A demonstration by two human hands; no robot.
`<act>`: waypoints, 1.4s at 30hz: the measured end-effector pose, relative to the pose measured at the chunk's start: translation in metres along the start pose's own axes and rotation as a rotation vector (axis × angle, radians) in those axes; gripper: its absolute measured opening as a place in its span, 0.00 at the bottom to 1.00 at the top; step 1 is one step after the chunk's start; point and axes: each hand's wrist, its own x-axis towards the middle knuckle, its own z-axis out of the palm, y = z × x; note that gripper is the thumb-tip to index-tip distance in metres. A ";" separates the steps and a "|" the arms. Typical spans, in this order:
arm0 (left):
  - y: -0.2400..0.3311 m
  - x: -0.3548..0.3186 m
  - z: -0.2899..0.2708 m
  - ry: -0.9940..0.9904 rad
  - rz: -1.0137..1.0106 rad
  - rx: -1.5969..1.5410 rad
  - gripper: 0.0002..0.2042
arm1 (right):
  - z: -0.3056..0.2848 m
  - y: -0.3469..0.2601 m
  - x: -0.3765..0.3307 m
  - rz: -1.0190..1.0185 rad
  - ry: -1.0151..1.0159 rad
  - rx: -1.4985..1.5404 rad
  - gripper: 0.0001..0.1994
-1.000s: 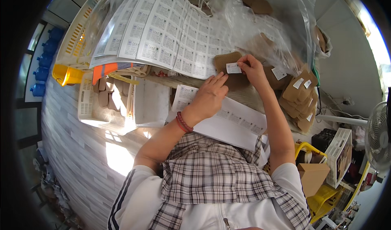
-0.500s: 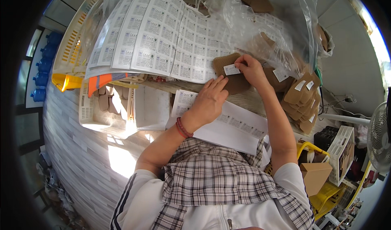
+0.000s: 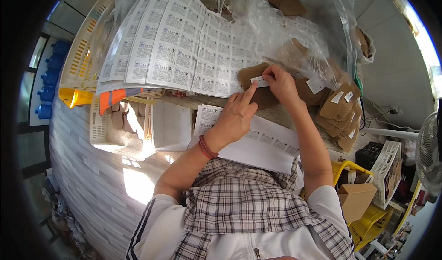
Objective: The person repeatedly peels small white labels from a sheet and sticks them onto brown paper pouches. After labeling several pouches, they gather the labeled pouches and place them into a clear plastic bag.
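A flat brown ribbed piece with rounded edges (image 3: 247, 74) lies on the bench before me. My right hand (image 3: 282, 88) pinches the right end of a small white printed label (image 3: 261, 81) between thumb and fingers, with the label lying against the piece. My left hand (image 3: 234, 121) has its index finger stretched out to the label's left end, its other fingers partly spread and holding nothing. Under my left hand, a mostly white label sheet (image 3: 258, 150) with a printed row lies across my lap. How much of the label is stuck down, I cannot tell.
Printed label sheets (image 3: 177, 43) spread over the bench's left half. Clear plastic bags (image 3: 317, 34) cover brown pieces at the back. Stacked labelled brown pieces (image 3: 338, 112) lie at right. A yellow crate (image 3: 76, 62), an open carton (image 3: 357, 198) and a fan (image 3: 428, 154) stand around.
My left index finger has moved up and right onto the label's left end. My right hand keeps its pinch. The view has shifted slightly.
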 end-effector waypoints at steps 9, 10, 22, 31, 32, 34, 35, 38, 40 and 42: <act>-0.001 0.000 0.007 -0.009 0.029 0.128 0.03 | 0.006 0.000 -0.007 -0.056 0.071 -0.066 0.05; -0.001 0.000 0.007 -0.010 0.027 0.129 0.03 | 0.008 -0.001 -0.010 -0.079 0.093 -0.096 0.06; 0.001 -0.002 0.006 -0.040 0.035 0.156 0.02 | 0.035 0.011 -0.023 -0.121 0.398 -0.191 0.10; 0.000 -0.009 0.007 -0.024 0.029 0.114 0.04 | 0.031 0.012 -0.026 -0.122 0.513 0.047 0.05; 0.000 -0.011 0.007 -0.027 0.031 0.117 0.04 | 0.029 0.014 -0.027 -0.129 0.532 0.059 0.05; -0.002 -0.010 0.008 -0.030 0.036 0.127 0.04 | 0.021 0.015 -0.028 -0.031 0.461 0.169 0.06; -0.003 -0.010 0.009 -0.045 0.034 0.138 0.04 | 0.018 0.014 -0.029 0.017 0.425 0.225 0.07; -0.009 -0.009 0.012 -0.082 0.031 0.168 0.04 | -0.001 -0.005 -0.041 -0.058 0.456 0.211 0.07; -0.009 -0.008 0.013 -0.099 0.032 0.182 0.05 | -0.017 -0.013 -0.052 -0.104 0.504 0.225 0.07; -0.011 -0.009 0.014 -0.110 0.025 0.196 0.04 | -0.036 -0.021 -0.063 -0.157 0.603 0.296 0.08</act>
